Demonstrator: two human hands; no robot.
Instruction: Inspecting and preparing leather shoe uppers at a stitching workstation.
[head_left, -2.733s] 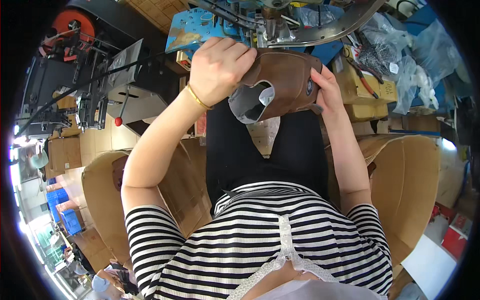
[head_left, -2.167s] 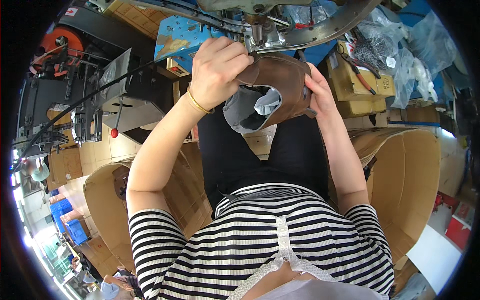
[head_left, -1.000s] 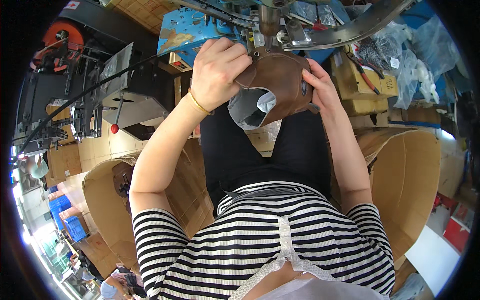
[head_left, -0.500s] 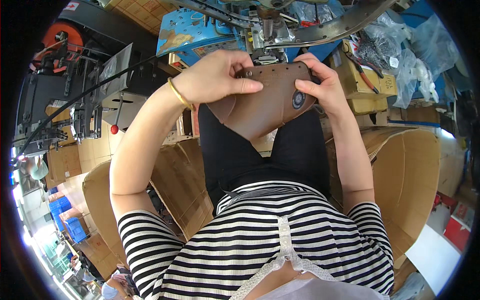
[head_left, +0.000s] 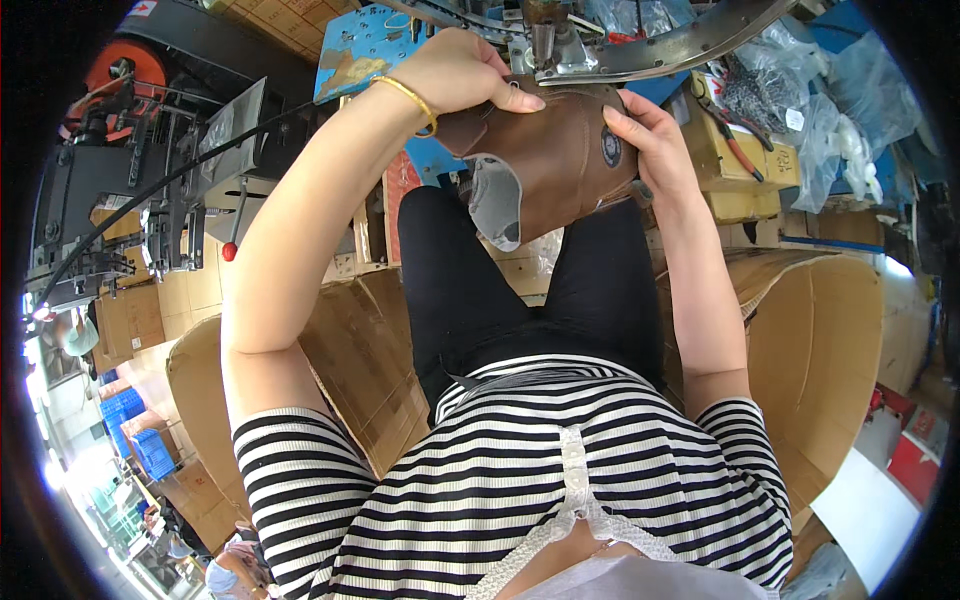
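A brown leather shoe upper (head_left: 556, 150) with a round dark emblem and grey lining is held up between both hands, its top edge under the metal head (head_left: 543, 40) of a machine. My left hand (head_left: 462, 75), a gold bangle on the wrist, pinches the upper's far left edge, thumb on top. At the right side, my right hand (head_left: 655, 140) grips it with the thumb near the emblem and the fingers behind. The machine's head hides part of the far edge. The lining shows at the open lower left end.
A curved metal arm (head_left: 690, 55) reaches across to the right of the head. Pliers (head_left: 735, 140) lie on a cardboard box (head_left: 735, 200) beside plastic bags (head_left: 850, 110). Large open cartons (head_left: 815, 350) flank my legs. A red-knobbed lever (head_left: 230, 250) stands at the left.
The upper has moved away from me, further under the machine's head, and has turned so its grey lining shows. My left hand has moved farther out with it.
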